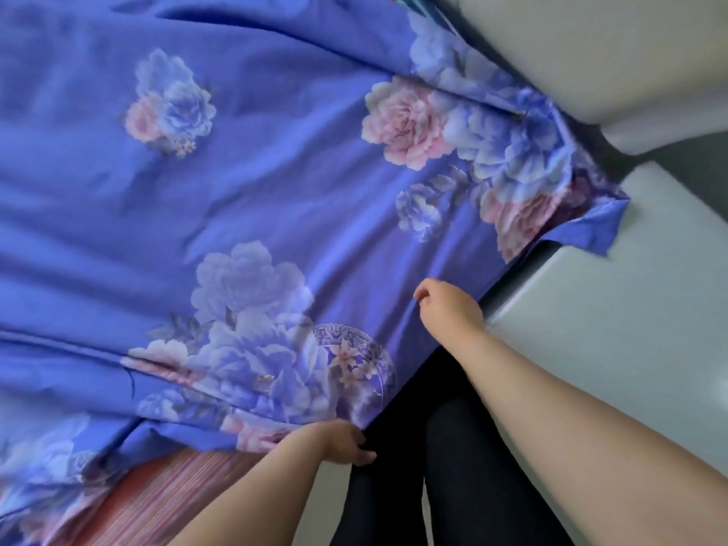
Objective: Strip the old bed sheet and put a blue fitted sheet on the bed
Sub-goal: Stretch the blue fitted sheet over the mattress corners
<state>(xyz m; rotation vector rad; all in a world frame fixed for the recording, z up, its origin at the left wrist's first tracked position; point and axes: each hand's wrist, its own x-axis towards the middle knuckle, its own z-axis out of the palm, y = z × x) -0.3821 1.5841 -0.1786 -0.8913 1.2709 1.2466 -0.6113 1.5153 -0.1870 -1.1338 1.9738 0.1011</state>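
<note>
Gripping blue floral sheet (275, 183) edge: left hand (338, 441), right hand (449, 309); no legible writing

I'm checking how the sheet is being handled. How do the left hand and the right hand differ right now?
The left hand sits at the blue floral sheet's near edge, by the striped red fabric; the right hand is farther along that edge, towards the grey panel. The left hand's fingers point down over the hem; the right hand's curl into the cloth. Both touch the same sheet edge.
</note>
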